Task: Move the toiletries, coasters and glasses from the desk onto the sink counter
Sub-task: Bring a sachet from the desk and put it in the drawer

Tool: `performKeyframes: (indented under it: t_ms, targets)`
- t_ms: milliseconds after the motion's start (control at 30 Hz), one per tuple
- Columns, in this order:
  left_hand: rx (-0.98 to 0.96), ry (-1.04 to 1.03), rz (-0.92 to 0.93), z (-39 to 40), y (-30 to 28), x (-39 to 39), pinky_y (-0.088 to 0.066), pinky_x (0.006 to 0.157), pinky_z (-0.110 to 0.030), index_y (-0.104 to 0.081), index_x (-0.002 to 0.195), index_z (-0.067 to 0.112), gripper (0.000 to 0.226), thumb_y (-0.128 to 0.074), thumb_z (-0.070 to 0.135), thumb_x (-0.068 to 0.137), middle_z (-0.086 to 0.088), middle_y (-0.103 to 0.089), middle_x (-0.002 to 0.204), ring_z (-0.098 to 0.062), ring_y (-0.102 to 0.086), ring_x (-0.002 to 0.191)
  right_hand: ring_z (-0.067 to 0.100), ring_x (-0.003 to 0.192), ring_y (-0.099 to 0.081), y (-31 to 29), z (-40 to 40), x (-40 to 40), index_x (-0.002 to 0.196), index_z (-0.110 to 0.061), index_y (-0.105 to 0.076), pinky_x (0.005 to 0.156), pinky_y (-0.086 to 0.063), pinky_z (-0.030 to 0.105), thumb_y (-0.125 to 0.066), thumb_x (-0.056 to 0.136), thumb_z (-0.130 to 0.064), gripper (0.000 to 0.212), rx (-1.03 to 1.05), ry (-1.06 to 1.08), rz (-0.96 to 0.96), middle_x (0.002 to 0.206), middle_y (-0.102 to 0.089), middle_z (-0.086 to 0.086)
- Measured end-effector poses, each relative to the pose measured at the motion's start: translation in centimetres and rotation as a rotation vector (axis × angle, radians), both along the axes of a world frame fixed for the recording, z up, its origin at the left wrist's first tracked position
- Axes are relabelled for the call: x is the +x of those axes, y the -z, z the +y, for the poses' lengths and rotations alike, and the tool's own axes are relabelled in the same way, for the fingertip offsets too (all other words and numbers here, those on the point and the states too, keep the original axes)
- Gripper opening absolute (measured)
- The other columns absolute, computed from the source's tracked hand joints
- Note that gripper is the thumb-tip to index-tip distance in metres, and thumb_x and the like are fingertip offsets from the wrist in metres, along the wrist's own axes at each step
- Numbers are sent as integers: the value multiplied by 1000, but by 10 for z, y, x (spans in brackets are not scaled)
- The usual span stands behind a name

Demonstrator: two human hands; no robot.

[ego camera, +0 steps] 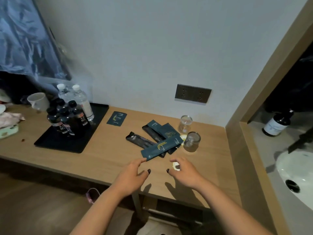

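Both hands are held spread and empty over the tabletop point(94, 160). The left hand point(133, 175) has a fingertip touching the near end of a teal packet point(161, 147), part of the pile of packets point(152, 138). The right hand point(183, 172) is curled above a coaster point(176, 166). Two glasses point(191, 141) stand just beside the pile; a second coaster point(183, 137) lies between them.

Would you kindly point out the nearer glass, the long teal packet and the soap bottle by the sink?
Nearer glass point(191, 141): head view, on its clear side wall.
Long teal packet point(161, 147): head view, on the middle of its printed face.
Soap bottle point(276, 125): head view, on its pale label.
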State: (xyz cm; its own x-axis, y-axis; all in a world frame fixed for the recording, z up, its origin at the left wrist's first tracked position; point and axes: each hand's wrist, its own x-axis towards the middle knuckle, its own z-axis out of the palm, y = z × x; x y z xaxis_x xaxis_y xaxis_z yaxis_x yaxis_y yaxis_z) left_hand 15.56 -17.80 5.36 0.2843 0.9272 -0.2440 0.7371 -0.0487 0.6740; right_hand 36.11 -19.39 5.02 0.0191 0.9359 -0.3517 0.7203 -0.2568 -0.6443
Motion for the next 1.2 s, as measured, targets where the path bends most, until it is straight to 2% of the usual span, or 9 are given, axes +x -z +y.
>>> performKeyframes:
  t_ms: [100, 300, 467, 667, 767, 900, 1000, 1100, 1200]
  targets:
    - [-22, 20, -9, 21, 14, 5, -40, 107, -34, -40, 141, 28, 53, -57, 30, 91, 5, -45, 143, -9, -43, 129, 13, 106, -51, 13, 11, 4, 133, -17, -48, 89, -37, 22, -58, 90, -25, 45, -11, 55, 19, 137, -44, 1]
    - [-83, 12, -35, 55, 39, 22, -40, 104, -30, -44, 138, 25, 50, -59, 27, 91, 5, -50, 136, -9, -47, 122, 18, 119, -50, 34, 43, 19, 130, -19, -52, 102, -40, 31, -60, 87, -25, 44, -64, 151, 73, 134, -50, 1]
    - [-105, -28, -47, 79, 60, 35, -39, 102, -25, -44, 138, 21, 52, -61, 26, 89, 5, -52, 131, -6, -48, 115, 9, 113, -49, 44, 77, 25, 126, -13, -53, 85, -36, 22, -59, 87, -18, 40, -88, 249, 149, 129, -54, 2]
    - [-48, -93, -83, 108, 83, 56, -47, 92, -21, -44, 136, 12, 55, -62, 10, 84, -5, -56, 130, -14, -53, 111, 13, 124, -49, 48, 95, 29, 130, -17, -51, 102, -40, 29, -58, 86, -20, 44, -162, 291, 137, 132, -54, -1]
    - [4, -73, -20, 132, 92, 64, -39, 109, -36, -37, 142, 4, 64, -64, 12, 85, -11, -49, 138, -23, -44, 128, 11, 110, -56, 46, 100, 28, 119, -17, -58, 91, -43, 24, -57, 84, -19, 35, -142, 336, 108, 121, -61, -1]
    - [80, 69, 99, 157, 104, 71, -36, 107, -37, -34, 141, 10, 61, -61, 25, 88, -7, -45, 136, -24, -37, 128, 18, 78, -60, 46, 107, 18, 87, -2, -66, 69, -42, 23, -54, 87, -6, 13, -78, 347, 54, 83, -68, 6]
    - [58, 177, 160, 174, 113, 77, -36, 107, -41, -30, 143, 17, 67, -61, 34, 87, -3, -40, 140, -23, -33, 131, 9, 69, -50, 50, 113, 14, 81, -16, -56, 57, -40, 12, -52, 86, -6, 12, -88, 371, -17, 81, -53, 1]
    - [16, 260, 186, 187, 122, 79, -35, 105, -40, -34, 142, 21, 68, -65, 37, 83, -2, -40, 137, -22, -35, 129, 6, 81, -50, 51, 120, 9, 91, -37, -52, 70, -42, 15, -57, 85, -8, 31, -123, 466, 101, 91, -51, -10]
    - [4, 318, 184, 195, 131, 78, -37, 101, -39, -40, 138, 23, 66, -67, 35, 80, -2, -45, 131, -22, -41, 123, 22, 81, -57, 49, 127, 4, 85, -13, -63, 73, -41, 28, -57, 82, 3, 17, -73, 599, 147, 88, -60, 3]
